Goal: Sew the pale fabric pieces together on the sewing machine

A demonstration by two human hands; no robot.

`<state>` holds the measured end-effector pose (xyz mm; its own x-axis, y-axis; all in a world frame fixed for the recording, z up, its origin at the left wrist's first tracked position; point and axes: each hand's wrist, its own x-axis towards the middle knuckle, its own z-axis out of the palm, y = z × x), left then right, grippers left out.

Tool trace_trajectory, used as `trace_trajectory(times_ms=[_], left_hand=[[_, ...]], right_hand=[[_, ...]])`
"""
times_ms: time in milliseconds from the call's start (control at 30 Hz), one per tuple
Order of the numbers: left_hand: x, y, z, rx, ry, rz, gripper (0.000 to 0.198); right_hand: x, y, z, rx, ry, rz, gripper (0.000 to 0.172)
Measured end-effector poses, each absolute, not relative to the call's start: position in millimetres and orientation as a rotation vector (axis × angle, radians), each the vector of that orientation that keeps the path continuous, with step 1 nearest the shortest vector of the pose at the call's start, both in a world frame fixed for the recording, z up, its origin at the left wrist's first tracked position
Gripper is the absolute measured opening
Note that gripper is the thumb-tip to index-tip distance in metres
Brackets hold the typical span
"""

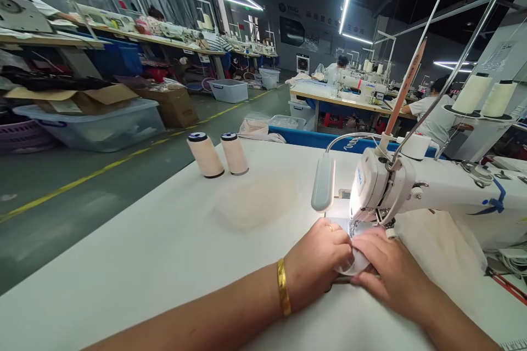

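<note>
We find a piece of pale fabric (pixel 354 267) on the white surface (pixel 164 263), under the head of a sewing machine (pixel 364 184). Our left hand (pixel 319 260) has its fingers curled closed on the fabric; our right hand (pixel 391 271) touches its other side with fingers slightly bent and thumb set apart, and we cannot tell whether it pinches. On the floor (pixel 135 181) at left we record a translucent bin (pixel 74 131) holding pale material (pixel 142 131), with an open-flapped cardboard box (pixel 78 103) above it containing dark material (pixel 53 79). A brown carton (pixel 176 111) stands just beside. Farther back is a bluish bin (pixel 228 92), its inside not legible to us. Two thread cones (pixel 206 156) stand near the surface's far edge.
</note>
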<state>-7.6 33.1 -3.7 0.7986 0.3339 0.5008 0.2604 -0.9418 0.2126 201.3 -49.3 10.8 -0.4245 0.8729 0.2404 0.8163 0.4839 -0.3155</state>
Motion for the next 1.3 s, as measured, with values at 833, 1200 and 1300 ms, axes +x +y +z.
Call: trace_trajectory(times_ms=[833,1200,1300], left_hand=[[-19,18,4,2.832,0.316,0.774,0.02],[-19,33,-3,2.912,0.39,0.78,0.021],[-19,37,-3,2.913,0.39,0.802,0.017]], right_hand=[[206,-60,23,-1.279,-2.525,0.154,0.014],[206,-53,14,-1.313,-2.457,0.112,0.013],[206,-53,14,-1.327,-2.436,0.104,0.015]])
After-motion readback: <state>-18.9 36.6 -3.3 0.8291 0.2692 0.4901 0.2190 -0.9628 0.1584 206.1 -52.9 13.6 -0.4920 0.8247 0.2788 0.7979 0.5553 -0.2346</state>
